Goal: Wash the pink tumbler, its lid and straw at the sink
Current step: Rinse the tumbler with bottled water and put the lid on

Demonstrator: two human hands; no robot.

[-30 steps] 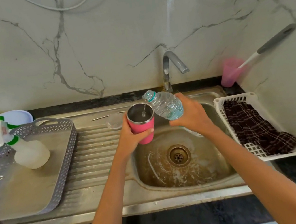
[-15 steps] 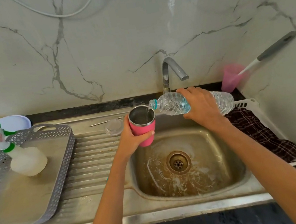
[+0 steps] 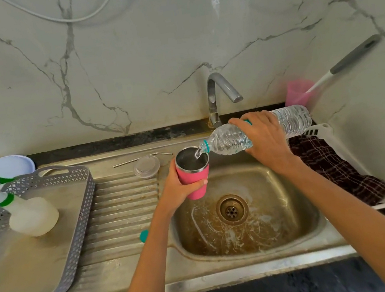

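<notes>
Over the sink (image 3: 295,208), my right grip (image 3: 267,145) clasps a tilted water bottle (image 3: 229,140), pouring into the pink tumbler (image 3: 194,179), which my left grip (image 3: 176,193) grasps upright. Lid (image 3: 146,167) and straw (image 3: 126,163) lie on the drainboard just left of the tumbler.

tumbler (image 3: 193,183): matt pink outside, shiny steel inside
bottle (image 3: 230,139): clear ribbed plastic
sink (image 3: 297,217): stained dull steel
cloth (image 3: 334,167): dark checked fabric

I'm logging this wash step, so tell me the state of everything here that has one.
Pink steel-lined tumbler: lidless, upright, gripped by left hand.
Clear plastic water bottle: uncapped, tipped, pouring, gripped by right hand.
Clear round lid: off the tumbler.
Curved steel tap: not running.
</notes>
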